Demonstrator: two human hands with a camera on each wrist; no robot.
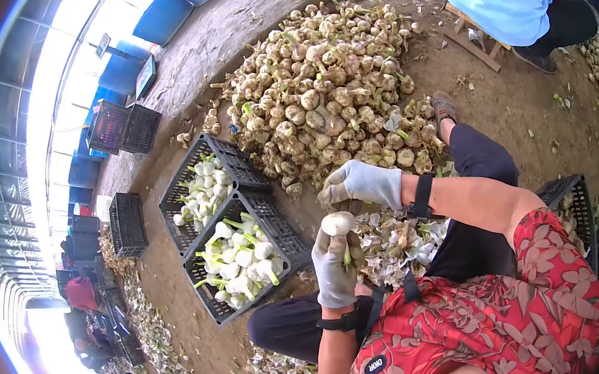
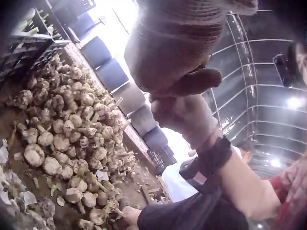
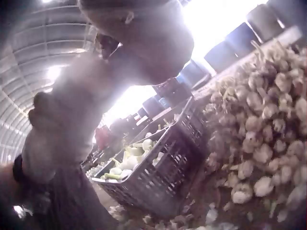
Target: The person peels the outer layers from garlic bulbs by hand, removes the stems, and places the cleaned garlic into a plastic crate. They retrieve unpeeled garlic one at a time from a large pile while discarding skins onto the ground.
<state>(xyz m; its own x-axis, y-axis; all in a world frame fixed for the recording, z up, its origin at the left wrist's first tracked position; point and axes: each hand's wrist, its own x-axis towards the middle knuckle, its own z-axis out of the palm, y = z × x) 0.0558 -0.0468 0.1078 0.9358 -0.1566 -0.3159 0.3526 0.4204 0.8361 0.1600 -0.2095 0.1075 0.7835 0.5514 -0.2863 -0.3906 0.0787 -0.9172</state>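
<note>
My gloved left hand grips a white garlic bulb, its stem pointing down between the fingers. Just above it, my gloved right hand hangs with its fingers bent inward and soiled fingertips close to the bulb; I cannot tell whether they hold anything. In the left wrist view the left hand fills the top, with the right hand right behind it. The right wrist view is hazy, showing the left hand at left. Beyond the hands lies a big heap of untrimmed garlic.
Two black crates of cleaned garlic stand beside the heap. Peeled skins litter the ground between the knees. Another person in a blue top sits at the top right. More crates stand farther left.
</note>
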